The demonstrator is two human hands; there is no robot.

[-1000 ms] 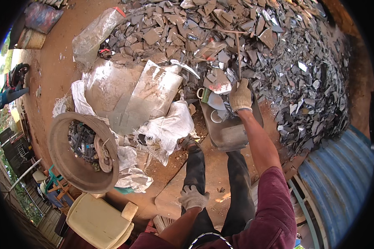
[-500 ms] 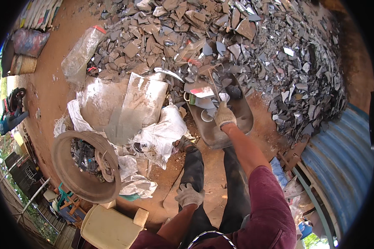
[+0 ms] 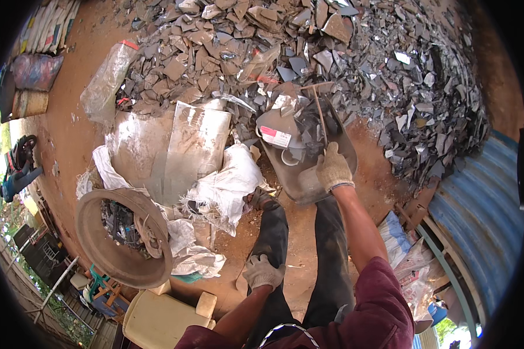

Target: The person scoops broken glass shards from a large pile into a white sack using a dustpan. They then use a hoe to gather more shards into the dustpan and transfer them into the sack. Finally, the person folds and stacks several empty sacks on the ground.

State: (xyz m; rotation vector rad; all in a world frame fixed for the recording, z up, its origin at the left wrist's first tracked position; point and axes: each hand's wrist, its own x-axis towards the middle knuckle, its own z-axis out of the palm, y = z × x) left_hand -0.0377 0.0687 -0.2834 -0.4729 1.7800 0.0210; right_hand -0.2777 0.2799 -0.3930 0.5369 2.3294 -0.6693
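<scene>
Dirt ground (image 3: 70,160) | tray (image 3: 305,189): shards (image 3: 282,123) | basin (image 3: 119,260): scraps (image 3: 120,225) | right hand (image 3: 334,167): T-shaped stick (image 3: 321,118)

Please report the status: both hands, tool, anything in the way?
Right hand gripping T-shaped tool. Left hand resting on left leg. Crossbar at far end of tray. Shards crowd tray's left side, possibly in the way.

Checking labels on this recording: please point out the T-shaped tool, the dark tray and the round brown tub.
T-shaped tool (image 3: 321,116): head view, on the middle of its thin shaft.
Dark tray (image 3: 302,187): head view, on its bare near end.
Round brown tub (image 3: 117,261): head view, on its bare inner wall.
</scene>
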